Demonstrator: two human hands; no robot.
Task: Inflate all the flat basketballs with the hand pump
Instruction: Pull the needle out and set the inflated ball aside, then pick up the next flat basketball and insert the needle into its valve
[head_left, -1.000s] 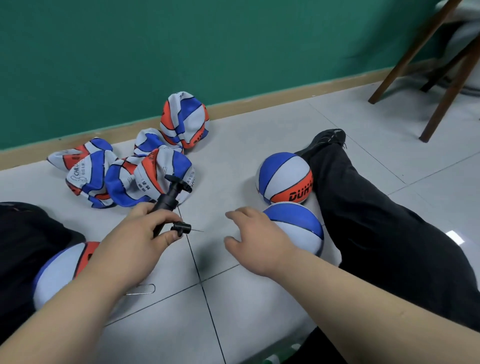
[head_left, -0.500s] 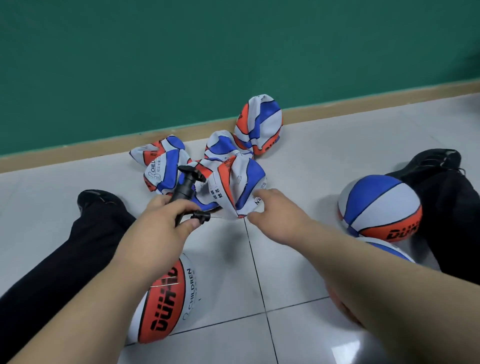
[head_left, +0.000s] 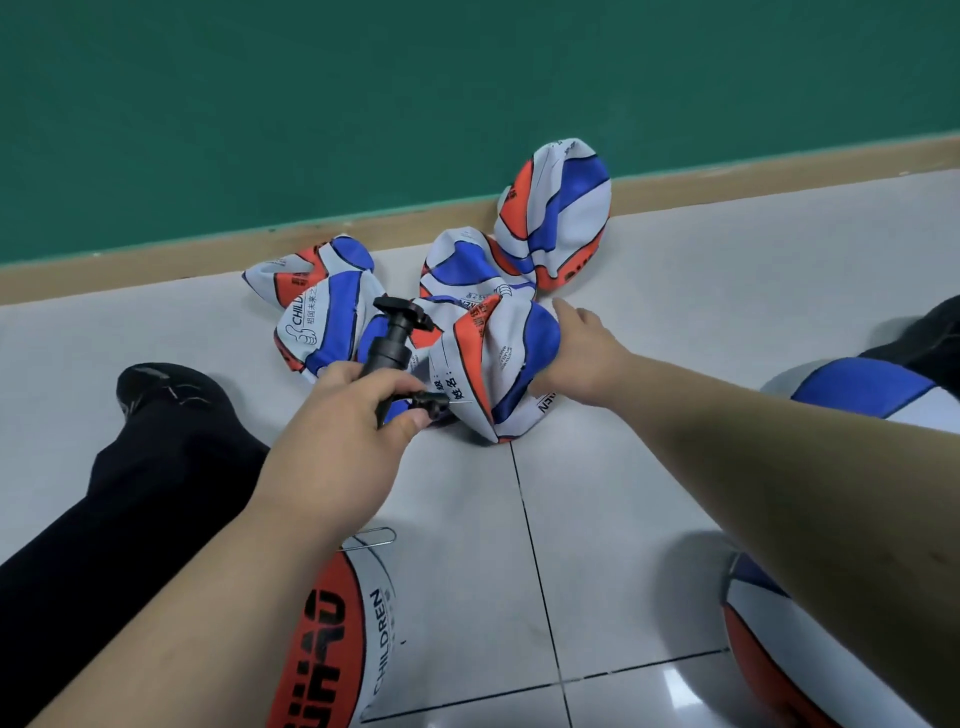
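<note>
In front of me: a dark green wall (head_left: 363, 104) with a tan skirting board (head_left: 779, 169) along its foot. Floor (head_left: 701, 312) of pale grey tiles, dark grout lines (head_left: 525, 499); light glare (head_left: 675, 680) on the near tile.

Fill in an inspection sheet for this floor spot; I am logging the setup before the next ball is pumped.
Surface: pale tiled floor, dark grout lines.
Job's things: heap of flat basketballs by the skirting; black hand pump, needle pointing at nearest flat ball; three inflated balls near the legs.
Clutter: paper clip on the floor.
Grippers: left hand grips the pump; right hand rests on nearest flat ball, fingers straight.
Cables: nothing seen.
Surroundings: green wall, wooden skirting, black-trousered legs.
</note>
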